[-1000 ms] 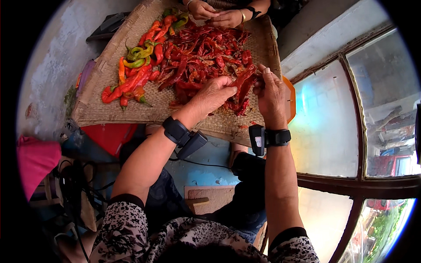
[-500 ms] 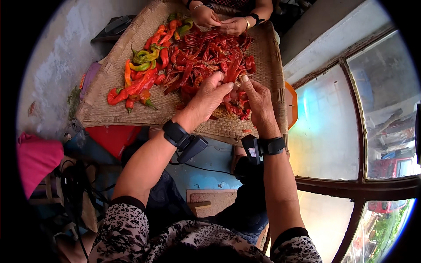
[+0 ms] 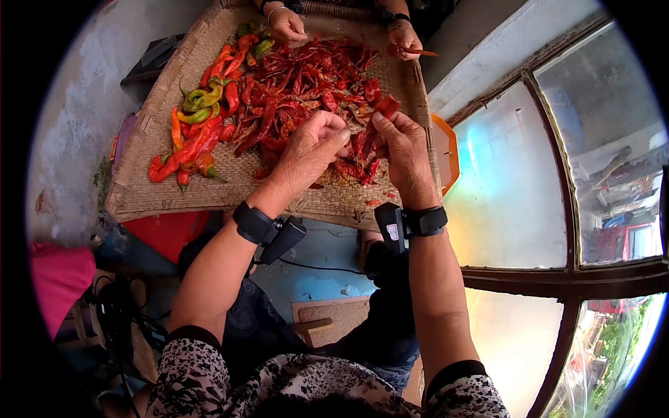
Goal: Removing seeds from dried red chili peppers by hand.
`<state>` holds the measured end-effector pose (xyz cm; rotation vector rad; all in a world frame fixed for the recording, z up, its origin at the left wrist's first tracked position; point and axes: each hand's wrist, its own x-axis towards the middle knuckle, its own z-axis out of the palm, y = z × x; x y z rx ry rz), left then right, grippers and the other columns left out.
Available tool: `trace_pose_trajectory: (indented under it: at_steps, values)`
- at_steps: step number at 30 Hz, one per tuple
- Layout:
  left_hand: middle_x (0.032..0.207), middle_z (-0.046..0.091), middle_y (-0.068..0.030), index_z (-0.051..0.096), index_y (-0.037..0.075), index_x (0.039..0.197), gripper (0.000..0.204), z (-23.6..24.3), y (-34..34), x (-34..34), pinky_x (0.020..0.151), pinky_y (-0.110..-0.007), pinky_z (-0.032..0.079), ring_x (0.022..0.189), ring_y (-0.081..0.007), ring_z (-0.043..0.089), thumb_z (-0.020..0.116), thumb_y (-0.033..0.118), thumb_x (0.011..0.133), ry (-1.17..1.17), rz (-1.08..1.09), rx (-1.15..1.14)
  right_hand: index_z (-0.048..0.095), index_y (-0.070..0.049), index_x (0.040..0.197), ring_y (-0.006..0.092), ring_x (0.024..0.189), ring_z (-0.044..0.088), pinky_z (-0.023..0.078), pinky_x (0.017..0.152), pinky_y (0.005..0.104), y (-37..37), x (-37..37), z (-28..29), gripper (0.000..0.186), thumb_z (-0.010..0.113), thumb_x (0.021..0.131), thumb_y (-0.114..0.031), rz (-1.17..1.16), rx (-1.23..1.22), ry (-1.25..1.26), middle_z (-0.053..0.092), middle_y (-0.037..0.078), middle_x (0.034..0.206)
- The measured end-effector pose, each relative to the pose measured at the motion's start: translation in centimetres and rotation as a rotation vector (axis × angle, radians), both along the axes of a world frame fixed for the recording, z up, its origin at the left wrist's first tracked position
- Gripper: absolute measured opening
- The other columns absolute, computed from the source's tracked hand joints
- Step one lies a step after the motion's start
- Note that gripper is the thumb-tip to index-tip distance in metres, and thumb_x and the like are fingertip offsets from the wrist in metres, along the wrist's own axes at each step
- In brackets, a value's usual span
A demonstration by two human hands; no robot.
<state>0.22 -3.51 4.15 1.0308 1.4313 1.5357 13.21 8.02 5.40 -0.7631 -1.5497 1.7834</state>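
Note:
Both my hands are above a woven tray point(image 3: 150, 198) heaped with dried red chili peppers point(image 3: 306, 70). My right hand point(image 3: 408, 153) pinches a dried red chili pepper point(image 3: 387, 106) between thumb and fingers, its end sticking up past them. To its left, my left hand point(image 3: 306, 150) has thumb and fingers pressed together; anything in them is hidden. The two hands are a small gap apart. Torn pods and pale seeds point(image 3: 341, 186) lie below them on the tray. Fresh red peppers point(image 3: 195, 143) and green peppers point(image 3: 202, 101) lie along the tray's left side.
Across the tray are another person's hands, one point(image 3: 287, 25) over the far edge, the other point(image 3: 404, 38) holding a dried pepper. A framed window point(image 3: 516, 181) stands close on the right, an orange-rimmed object point(image 3: 449, 157) beside the tray. Pink cloth point(image 3: 61, 285) hangs at left.
My hands have moved apart, and the right one now holds a red pepper piece. The other person's hands have separated too. The view has shifted slightly, moving the tray leftward.

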Motion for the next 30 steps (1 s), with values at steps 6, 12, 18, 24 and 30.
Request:
trace_pose_trajectory:
  at_steps: [6, 12, 18, 24, 30]
  values:
    - [0.095, 0.059, -0.0059, 0.053, 0.005, 0.105, 0.021, 0.1, 0.2, -2.4, 0.070, -0.025, 0.049, 0.080, -0.0102, 0.057, 0.051, 0.022, 0.094, -0.034, 0.167, 0.059, 0.051, -0.004, 0.099, 0.0095, 0.064, 0.054, 0.042, 0.055, 0.0203, 6.3, 4.1, -1.1, 0.019, 0.057, 0.091, -0.020, -0.454, -0.381, 0.616, 0.062, 0.007, 0.081]
    - [0.089, 0.061, -0.0032, 0.056, 0.006, 0.098, 0.014, 0.2, 0.2, -1.9, 0.066, -0.022, 0.048, 0.075, -0.0081, 0.057, 0.052, 0.017, 0.092, -0.104, 0.155, 0.056, 0.060, 0.000, 0.097, 0.0242, 0.079, 0.063, 0.050, 0.066, 0.0341, 3.3, 0.8, -3.7, 0.029, 0.062, 0.084, -0.025, -0.044, 0.404, -0.450, 0.064, 0.014, 0.087]
    - [0.089, 0.061, -0.0033, 0.056, 0.006, 0.098, 0.015, 0.3, -0.1, -1.9, 0.065, -0.021, 0.047, 0.072, -0.0065, 0.057, 0.053, 0.019, 0.092, -0.087, 0.106, 0.041, 0.066, -0.005, 0.091, 0.0342, 0.087, 0.062, 0.050, 0.074, 0.0421, 3.1, -1.2, -6.7, 0.037, 0.067, 0.073, -0.038, -0.053, 0.856, -1.076, 0.063, 0.019, 0.093]
    - [0.088, 0.061, -0.0038, 0.056, 0.006, 0.099, 0.016, 1.2, -1.3, -2.6, 0.067, -0.022, 0.048, 0.073, -0.0068, 0.057, 0.053, 0.019, 0.091, -0.067, 0.086, 0.026, 0.066, -0.001, 0.088, 0.0271, 0.070, 0.065, 0.050, 0.066, 0.0359, 2.0, -1.0, -2.9, 0.031, 0.067, 0.075, -0.028, 0.022, 0.658, -0.715, 0.066, 0.017, 0.076]
    - [0.086, 0.058, -0.0046, 0.053, 0.001, 0.103, 0.024, 0.1, -0.4, -1.6, 0.066, -0.025, 0.049, 0.074, -0.0104, 0.056, 0.055, 0.021, 0.090, 0.013, 0.026, -0.021, 0.062, 0.003, 0.085, 0.0094, 0.059, 0.051, 0.042, 0.053, 0.0251, 0.6, 0.2, -0.3, 0.019, 0.063, 0.084, -0.016, 0.133, 0.156, -0.313, 0.059, 0.004, 0.071]
